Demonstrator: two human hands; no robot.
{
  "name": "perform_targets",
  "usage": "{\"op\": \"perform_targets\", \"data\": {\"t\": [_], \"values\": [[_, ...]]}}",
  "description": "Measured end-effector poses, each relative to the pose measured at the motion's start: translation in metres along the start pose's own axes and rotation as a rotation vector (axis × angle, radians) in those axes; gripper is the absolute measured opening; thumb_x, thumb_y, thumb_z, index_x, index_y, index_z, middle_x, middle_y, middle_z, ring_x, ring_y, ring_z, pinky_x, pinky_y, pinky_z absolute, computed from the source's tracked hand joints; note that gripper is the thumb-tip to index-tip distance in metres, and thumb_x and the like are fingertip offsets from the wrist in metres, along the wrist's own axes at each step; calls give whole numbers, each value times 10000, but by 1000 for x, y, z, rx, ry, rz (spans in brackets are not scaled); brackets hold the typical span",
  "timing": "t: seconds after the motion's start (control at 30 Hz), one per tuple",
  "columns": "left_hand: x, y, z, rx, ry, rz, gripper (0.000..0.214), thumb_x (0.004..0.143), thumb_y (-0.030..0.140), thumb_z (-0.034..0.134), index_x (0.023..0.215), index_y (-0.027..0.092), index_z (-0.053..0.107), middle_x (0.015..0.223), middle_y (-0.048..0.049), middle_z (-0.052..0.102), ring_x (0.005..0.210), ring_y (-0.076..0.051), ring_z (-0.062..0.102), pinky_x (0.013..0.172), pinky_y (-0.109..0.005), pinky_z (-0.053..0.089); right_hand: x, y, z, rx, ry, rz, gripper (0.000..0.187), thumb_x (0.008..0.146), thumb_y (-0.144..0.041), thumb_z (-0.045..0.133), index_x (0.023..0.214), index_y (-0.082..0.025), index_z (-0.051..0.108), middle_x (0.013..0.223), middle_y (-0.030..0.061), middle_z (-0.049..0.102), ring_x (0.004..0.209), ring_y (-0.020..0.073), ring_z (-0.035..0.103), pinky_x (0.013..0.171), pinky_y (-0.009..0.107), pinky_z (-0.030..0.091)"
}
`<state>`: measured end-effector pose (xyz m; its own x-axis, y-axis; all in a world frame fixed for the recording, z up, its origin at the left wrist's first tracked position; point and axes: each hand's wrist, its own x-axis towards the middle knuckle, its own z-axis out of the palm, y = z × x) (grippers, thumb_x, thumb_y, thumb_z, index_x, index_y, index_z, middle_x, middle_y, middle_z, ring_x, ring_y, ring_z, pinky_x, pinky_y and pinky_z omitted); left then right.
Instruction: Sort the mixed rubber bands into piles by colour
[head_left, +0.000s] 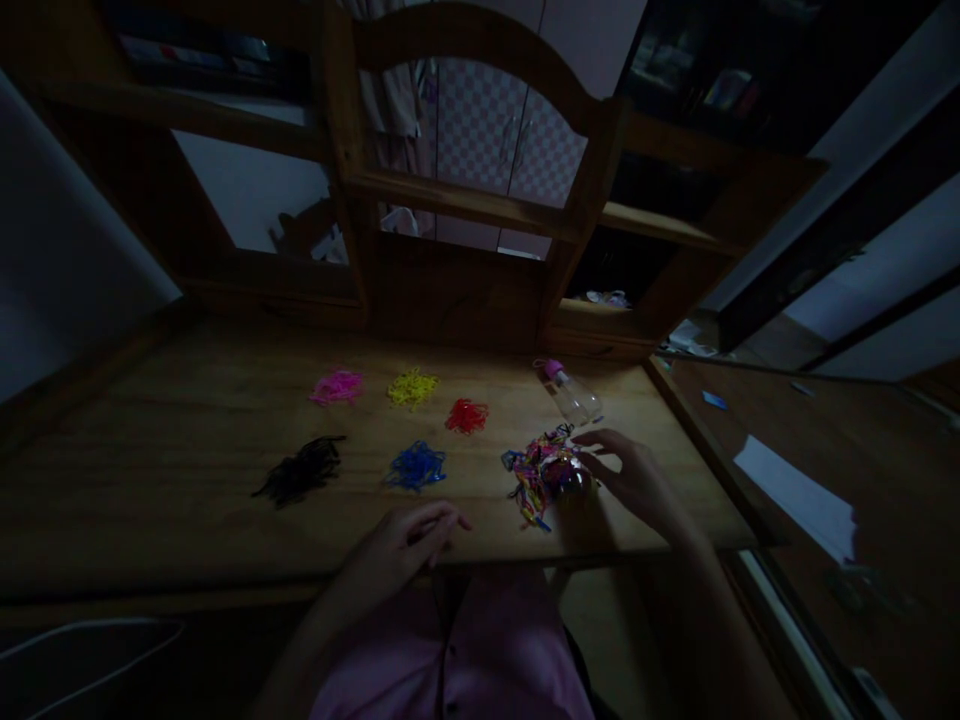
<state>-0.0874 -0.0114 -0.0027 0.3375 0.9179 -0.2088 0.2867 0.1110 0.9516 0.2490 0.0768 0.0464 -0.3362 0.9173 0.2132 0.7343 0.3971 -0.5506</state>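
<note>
My right hand [630, 474] reaches over a mixed pile of coloured rubber bands [531, 485], its thumb and forefinger stretched out and apart at the pile's edge. A shiny, clear rounded thing [574, 480] lies among those bands, partly under my fingers. Near the table's front edge, my left hand [416, 540] has its fingers curled together. A small reddish tip shows at its fingertips, too dim to name. Sorted bands lie in separate heaps: pink [337, 387], yellow [412, 388], red [466, 416], blue [417, 466] and black [301, 472].
A clear bottle with a pink cap [553, 368] lies behind the mixed pile. Wooden shelving [465, 290] rises along the table's back. To the right, a lower brown surface [757, 410] bears white paper [799, 495] and a small blue packet [714, 400].
</note>
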Motion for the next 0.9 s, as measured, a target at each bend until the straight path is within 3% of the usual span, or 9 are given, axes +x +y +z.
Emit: {"op": "perform_targets", "data": {"t": [0.1, 0.2, 0.3, 0.57, 0.73, 0.9], "values": [[0, -2, -2, -1, -9, -4, 426, 947, 513, 447, 1071, 174, 674, 640, 20, 497, 629, -129, 484, 567, -217, 314, -18, 7, 19, -90, 27, -83, 258, 917, -260, 557, 1143, -268, 682, 1279, 95, 610, 1164, 251, 585, 959, 441, 511], [0, -4, -1, -9, 17, -20, 423, 953, 506, 441, 1109, 179, 658, 639, 23, 495, 632, -132, 483, 573, -223, 317, -22, 8, 26, -170, 55, -123, 184, 903, -266, 590, 1030, -265, 723, 1390, 89, 524, 1279, 276, 494, 1031, 477, 464], [1, -6, 0, -21, 46, -38, 414, 957, 501, 438, 1136, 191, 647, 654, 22, 505, 653, -139, 497, 586, -228, 332, -17, 9, 25, -174, 73, -117, 170, 916, -252, 569, 1003, -246, 715, 1378, 93, 526, 1273, 266, 496, 1024, 454, 471], [3, -5, -2, -20, 66, -27, 425, 962, 499, 428, 1170, 194, 639, 625, 23, 501, 673, -153, 525, 613, -239, 353, 15, 13, 37, -217, 18, -170, 459, 912, -64, 438, 1309, -248, 576, 1370, 97, 545, 1253, 228, 511, 1042, 408, 445], [2, -3, -3, -8, 72, -54, 437, 960, 509, 425, 1177, 196, 638, 629, 20, 503, 697, -163, 538, 612, -239, 358, 25, 14, 44, -293, 35, -138, 294, 920, -122, 490, 1125, -222, 674, 1191, 103, 621, 1102, 236, 580, 953, 378, 483], [2, -2, -2, -11, 95, -57, 441, 954, 508, 436, 1173, 187, 645, 632, 16, 515, 661, -153, 522, 594, -237, 350, 21, 16, 35, -226, 66, -105, 190, 919, -183, 525, 998, -208, 696, 1107, 98, 636, 1017, 224, 607, 890, 357, 504]]}}
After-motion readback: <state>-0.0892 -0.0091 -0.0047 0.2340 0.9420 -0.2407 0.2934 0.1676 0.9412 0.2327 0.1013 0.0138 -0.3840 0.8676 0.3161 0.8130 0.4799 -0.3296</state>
